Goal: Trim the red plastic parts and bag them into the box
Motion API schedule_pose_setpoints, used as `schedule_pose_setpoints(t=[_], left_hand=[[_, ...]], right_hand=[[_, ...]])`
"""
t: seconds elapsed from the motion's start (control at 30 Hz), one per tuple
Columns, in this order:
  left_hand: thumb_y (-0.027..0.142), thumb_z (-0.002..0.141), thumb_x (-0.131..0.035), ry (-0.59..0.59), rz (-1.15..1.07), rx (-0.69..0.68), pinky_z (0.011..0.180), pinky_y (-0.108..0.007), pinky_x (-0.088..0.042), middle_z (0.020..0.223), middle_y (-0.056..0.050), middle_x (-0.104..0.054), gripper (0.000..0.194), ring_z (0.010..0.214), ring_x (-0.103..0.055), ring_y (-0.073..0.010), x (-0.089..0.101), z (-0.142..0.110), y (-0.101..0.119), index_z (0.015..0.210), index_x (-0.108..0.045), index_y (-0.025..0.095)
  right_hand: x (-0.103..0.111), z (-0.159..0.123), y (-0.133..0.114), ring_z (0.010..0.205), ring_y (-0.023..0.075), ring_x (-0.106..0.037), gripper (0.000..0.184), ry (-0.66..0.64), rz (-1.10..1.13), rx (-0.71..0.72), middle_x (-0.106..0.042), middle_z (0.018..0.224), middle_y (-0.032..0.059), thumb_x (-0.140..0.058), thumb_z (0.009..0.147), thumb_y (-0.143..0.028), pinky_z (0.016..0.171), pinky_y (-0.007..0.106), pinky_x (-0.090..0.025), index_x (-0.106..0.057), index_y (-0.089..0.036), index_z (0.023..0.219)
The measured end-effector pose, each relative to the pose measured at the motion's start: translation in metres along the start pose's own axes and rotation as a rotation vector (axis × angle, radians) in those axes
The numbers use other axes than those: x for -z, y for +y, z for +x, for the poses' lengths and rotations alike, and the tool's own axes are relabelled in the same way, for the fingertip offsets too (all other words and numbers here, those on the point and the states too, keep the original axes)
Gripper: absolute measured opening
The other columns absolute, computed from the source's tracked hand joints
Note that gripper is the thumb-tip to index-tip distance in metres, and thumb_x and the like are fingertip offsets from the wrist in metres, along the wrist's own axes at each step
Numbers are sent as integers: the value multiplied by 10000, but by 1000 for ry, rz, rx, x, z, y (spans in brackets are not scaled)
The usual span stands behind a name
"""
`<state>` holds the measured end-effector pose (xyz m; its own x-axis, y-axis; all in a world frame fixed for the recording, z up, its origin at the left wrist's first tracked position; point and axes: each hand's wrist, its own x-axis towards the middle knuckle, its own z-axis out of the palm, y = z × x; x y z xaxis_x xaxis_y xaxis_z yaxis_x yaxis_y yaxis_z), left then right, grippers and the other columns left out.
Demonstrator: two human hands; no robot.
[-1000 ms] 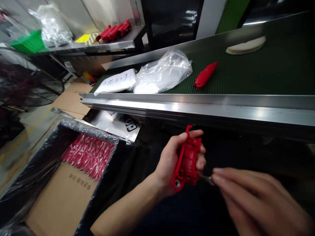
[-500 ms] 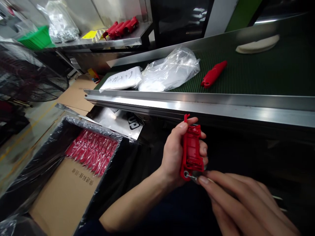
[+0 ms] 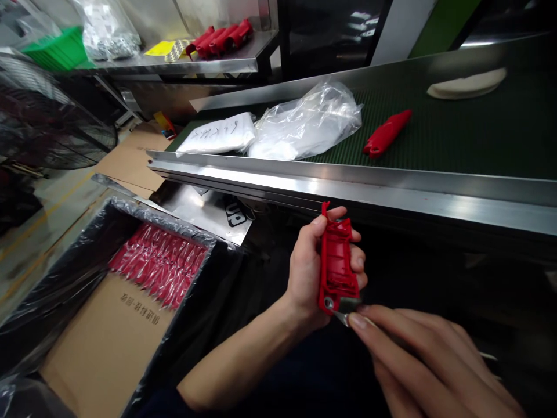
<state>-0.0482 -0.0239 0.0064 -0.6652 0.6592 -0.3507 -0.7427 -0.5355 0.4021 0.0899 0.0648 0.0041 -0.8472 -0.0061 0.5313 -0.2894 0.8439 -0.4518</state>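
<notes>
My left hand (image 3: 307, 264) is wrapped round a hollow red plastic casing (image 3: 337, 261), its open side facing up. At the casing's near end, a small metal ring (image 3: 328, 303) sits in a round hole. Between the thumb and fingers of my right hand (image 3: 418, 342) is a slim pointed metal tool, apparently tweezers (image 3: 342, 317). The tip is close beside the ring; whether it touches the casing I cannot tell. My fingers hide most of the tool.
Beyond my hands runs a green conveyor belt (image 3: 439, 136) with a metal edge. On it lie a red casing (image 3: 387, 133), plastic bags (image 3: 307, 122) and a pale curved piece (image 3: 467, 84). At left, a lined box (image 3: 98, 342) holds bagged red parts (image 3: 161, 261). Several red casings (image 3: 224, 39) lie on a shelf.
The tweezers' tip has drawn back from the ring toward the casing's near edge. The ring stays at the hole. The view has shifted slightly.
</notes>
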Motion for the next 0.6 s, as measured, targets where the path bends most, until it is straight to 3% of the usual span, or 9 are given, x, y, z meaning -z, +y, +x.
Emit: schedule_pose_setpoints(t=[0.17, 0.3, 0.4, 0.5, 0.6], left_hand=[[397, 948, -369, 8, 12, -10, 395, -170, -418, 849, -27, -521, 346, 534, -493, -93, 3, -1, 1, 1173, -529, 189], [400, 941, -417, 124, 59, -48, 420, -172, -418, 874, -27, -528, 340, 551, -492, -90, 10, 0, 10, 1191, -532, 201], [400, 925, -476, 214, 129, -111, 467, -197, -445, 906, -27, -545, 315, 597, -514, -106, 21, 0, 18, 1175, -541, 219], [413, 913, -521, 284, 176, -94, 544, -232, -495, 917, -26, -562, 300, 649, -541, -121, 36, -4, 23, 1146, -549, 227], [422, 892, -575, 349, 197, -16, 593, -249, -516, 926, -17, -579, 292, 677, -563, -128, 49, -12, 24, 1124, -544, 248]], right_hand=[[-3, 2, 4, 981, 235, -579, 418, -63, -38, 59, -629, 1133, 104, -596, 826, 11, 787, 386, -466, -636, -141, 1213], [9, 16, 22, 1000, 239, -592, 451, -18, -82, 61, -628, 1150, 105, -615, 797, 37, 795, 379, -483, -626, -138, 1212], [33, 42, 57, 1029, 243, -605, 419, 27, -267, 57, -633, 1180, 81, -587, 860, -38, 861, 409, -462, -603, -183, 1253], [61, 77, 101, 1040, 275, -607, 291, 72, -521, -57, -648, 1173, 35, -491, 956, -212, 844, 440, -432, -615, -272, 1212], [77, 104, 145, 1028, 313, -610, 303, -9, -631, -124, -651, 1166, 26, -385, 986, -371, 803, 467, -436, -624, -298, 1157]])
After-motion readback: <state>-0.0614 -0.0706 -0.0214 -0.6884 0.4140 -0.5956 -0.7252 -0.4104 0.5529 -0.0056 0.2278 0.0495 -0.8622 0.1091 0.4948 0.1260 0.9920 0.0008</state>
